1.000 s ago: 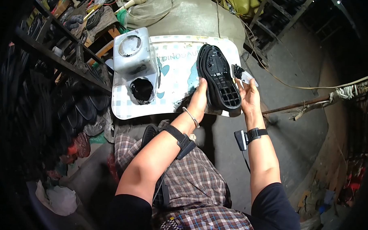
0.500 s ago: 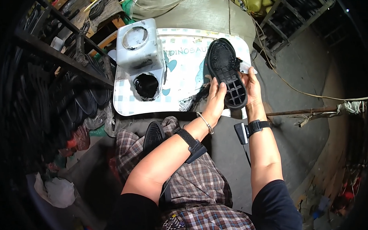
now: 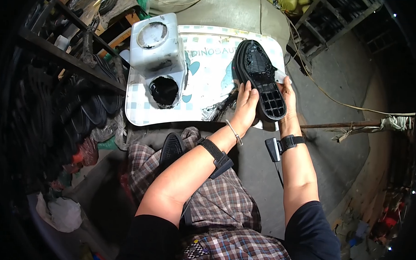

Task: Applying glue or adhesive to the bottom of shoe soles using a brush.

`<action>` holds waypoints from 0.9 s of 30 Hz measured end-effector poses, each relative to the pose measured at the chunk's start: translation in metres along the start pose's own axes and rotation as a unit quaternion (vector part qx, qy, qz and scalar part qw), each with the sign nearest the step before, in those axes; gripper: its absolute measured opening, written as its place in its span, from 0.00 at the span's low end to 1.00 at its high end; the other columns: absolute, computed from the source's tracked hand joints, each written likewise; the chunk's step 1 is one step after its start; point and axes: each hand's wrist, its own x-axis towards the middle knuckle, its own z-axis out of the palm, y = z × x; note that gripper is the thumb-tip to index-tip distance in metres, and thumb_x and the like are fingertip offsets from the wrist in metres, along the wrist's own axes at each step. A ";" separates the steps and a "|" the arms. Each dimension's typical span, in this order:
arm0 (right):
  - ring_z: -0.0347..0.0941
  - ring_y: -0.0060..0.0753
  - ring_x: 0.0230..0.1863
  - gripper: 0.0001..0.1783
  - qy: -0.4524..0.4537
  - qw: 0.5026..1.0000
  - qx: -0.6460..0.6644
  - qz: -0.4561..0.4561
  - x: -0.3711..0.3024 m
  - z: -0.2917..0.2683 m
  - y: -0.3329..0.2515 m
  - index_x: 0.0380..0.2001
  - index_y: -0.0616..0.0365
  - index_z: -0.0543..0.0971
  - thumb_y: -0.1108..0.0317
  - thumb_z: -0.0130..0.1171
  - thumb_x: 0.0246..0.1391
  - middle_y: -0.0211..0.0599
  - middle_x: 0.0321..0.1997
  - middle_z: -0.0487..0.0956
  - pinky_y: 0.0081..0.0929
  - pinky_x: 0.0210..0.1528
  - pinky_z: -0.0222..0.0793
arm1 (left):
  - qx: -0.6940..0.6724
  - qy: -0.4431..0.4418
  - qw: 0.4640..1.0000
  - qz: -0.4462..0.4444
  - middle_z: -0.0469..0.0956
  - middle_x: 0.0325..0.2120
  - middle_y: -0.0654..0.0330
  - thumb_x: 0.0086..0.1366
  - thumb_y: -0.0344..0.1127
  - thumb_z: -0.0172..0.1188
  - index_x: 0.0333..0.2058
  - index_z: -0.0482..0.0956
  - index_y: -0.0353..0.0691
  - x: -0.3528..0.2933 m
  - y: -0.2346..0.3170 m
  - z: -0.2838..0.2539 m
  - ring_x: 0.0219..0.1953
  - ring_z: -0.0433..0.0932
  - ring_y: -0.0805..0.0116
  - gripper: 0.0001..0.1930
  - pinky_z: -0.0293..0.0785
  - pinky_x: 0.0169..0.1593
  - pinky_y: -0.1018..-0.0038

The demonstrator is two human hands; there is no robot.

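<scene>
Black sole (image 3: 260,63): above the right part of the small white table (image 3: 142,114), tread up, heel grid nearest you, between both your hands
Tilt: compared with half a second ago, the sole has rolled so more of its left sidewall shows; that seems to keep the tread open to your right fingers
Left hand (image 3: 246,104): partly closed, fingers bunched against the sole's left edge, steadying it
Right hand (image 3: 288,101): half curled beside the heel, apparently pinching a pale strip (image 3: 280,76) near the fingertips
Strip's far end: lost against the dark tread; you cannot tell where it stops
Right palm: partly hidden by the heel
Sole's underside: out of sight, so contact with the table cannot be told
Pale container (image 3: 156,55): left on the table, its dark opening unreadable inside
</scene>
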 end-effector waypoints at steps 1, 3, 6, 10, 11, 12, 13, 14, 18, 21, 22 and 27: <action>0.72 0.37 0.55 0.25 -0.008 1.000 -0.008 0.011 -0.001 0.001 -0.001 0.58 0.61 0.68 0.54 0.45 0.67 0.42 0.56 0.75 0.35 0.58 0.69 | 0.015 0.008 1.000 0.019 0.39 0.70 0.50 0.73 0.54 0.40 0.67 0.42 0.28 0.000 -0.002 0.001 0.72 0.34 0.63 0.38 0.34 0.71 0.71; 0.72 0.37 0.55 0.25 0.030 0.998 -0.048 -0.023 0.001 0.009 0.003 0.58 0.61 0.68 0.53 0.45 0.67 0.42 0.56 0.75 0.35 0.58 0.69 | -0.016 0.002 1.000 0.018 0.38 0.70 0.49 0.73 0.54 0.40 0.67 0.41 0.28 0.005 -0.007 -0.005 0.72 0.33 0.63 0.38 0.33 0.71 0.71; 0.72 0.37 0.55 0.24 0.064 0.990 -0.100 -0.074 -0.008 0.038 0.008 0.55 0.59 0.71 0.52 0.43 0.67 0.42 0.55 0.76 0.33 0.56 0.70 | -0.103 0.033 0.994 0.014 0.42 0.69 0.44 0.72 0.57 0.40 0.66 0.40 0.26 0.005 -0.005 -0.014 0.72 0.38 0.58 0.41 0.37 0.71 0.69; 0.72 0.38 0.52 0.21 0.001 0.982 -0.006 -0.188 -0.023 0.004 -0.027 0.52 0.55 0.72 0.52 0.51 0.63 0.37 0.50 0.78 0.42 0.56 0.68 | -0.096 0.018 0.994 0.046 0.54 0.66 0.48 0.74 0.46 0.44 0.66 0.46 0.29 -0.064 0.062 -0.054 0.69 0.52 0.64 0.33 0.47 0.69 0.72; 0.72 0.37 0.52 0.21 0.040 0.976 -0.013 -0.213 -0.035 0.017 -0.032 0.51 0.54 0.72 0.52 0.52 0.63 0.35 0.50 0.78 0.43 0.57 0.66 | -0.037 0.059 0.991 0.113 0.64 0.61 0.50 0.74 0.40 0.45 0.64 0.54 0.29 -0.087 0.072 -0.077 0.65 0.60 0.65 0.27 0.52 0.67 0.71; 0.71 0.35 0.52 0.21 0.081 0.967 -0.023 -0.241 -0.049 0.031 -0.036 0.50 0.53 0.73 0.51 0.53 0.62 0.34 0.50 0.78 0.44 0.58 0.64 | 0.003 0.081 0.984 0.160 0.65 0.60 0.51 0.73 0.36 0.46 0.63 0.57 0.29 -0.113 0.084 -0.100 0.64 0.61 0.65 0.25 0.51 0.67 0.70; 0.71 0.35 0.52 0.21 0.057 0.963 -0.049 -0.259 -0.064 0.044 -0.037 0.50 0.53 0.73 0.51 0.52 0.62 0.34 0.50 0.77 0.44 0.59 0.62 | 0.028 0.108 0.978 0.175 0.66 0.60 0.52 0.72 0.34 0.45 0.62 0.58 0.29 -0.135 0.086 -0.124 0.64 0.61 0.64 0.23 0.51 0.67 0.70; 0.70 0.34 0.52 0.20 0.032 0.957 -0.074 -0.278 -0.080 0.056 -0.036 0.49 0.54 0.73 0.51 0.52 0.62 0.34 0.50 0.77 0.43 0.61 0.59 | 0.053 0.170 0.969 0.173 0.68 0.57 0.57 0.70 0.29 0.47 0.62 0.60 0.30 -0.159 0.084 -0.146 0.53 0.67 0.76 0.23 0.62 0.57 0.78; 0.72 0.28 0.49 0.21 -0.047 0.933 -0.236 -0.267 -0.125 0.104 0.006 0.48 0.57 0.73 0.51 0.50 0.64 0.36 0.47 0.77 0.32 0.52 0.69 | 0.044 0.260 0.964 -0.021 0.59 0.64 0.45 0.69 0.30 0.50 0.64 0.55 0.29 -0.260 0.035 -0.195 0.66 0.59 0.59 0.27 0.54 0.67 0.67; 0.75 0.24 0.36 0.13 -0.076 0.907 -0.365 -0.193 -0.118 0.122 0.051 0.41 0.58 0.75 0.59 0.53 0.64 0.33 0.36 0.79 0.20 0.41 0.73 | 0.134 0.148 0.978 -0.056 0.53 0.67 0.50 0.68 0.29 0.51 0.68 0.47 0.37 -0.320 0.031 -0.186 0.70 0.51 0.61 0.33 0.48 0.68 0.62; 0.75 0.22 0.37 0.14 -0.105 0.904 -0.371 -0.185 -0.118 0.141 0.068 0.40 0.60 0.76 0.59 0.53 0.64 0.33 0.36 0.79 0.20 0.41 0.72 | 0.131 0.127 0.982 -0.053 0.52 0.67 0.50 0.68 0.29 0.52 0.68 0.47 0.37 -0.332 0.032 -0.179 0.70 0.50 0.61 0.34 0.47 0.68 0.61; 0.75 0.20 0.37 0.09 -0.200 0.834 -0.437 -0.272 -0.083 0.177 0.123 0.40 0.63 0.80 0.68 0.58 0.60 0.33 0.36 0.81 0.20 0.41 0.71 | 0.220 0.098 0.970 -0.039 0.50 0.67 0.44 0.65 0.31 0.57 0.66 0.44 0.28 -0.363 -0.003 -0.145 0.70 0.49 0.57 0.38 0.47 0.68 0.65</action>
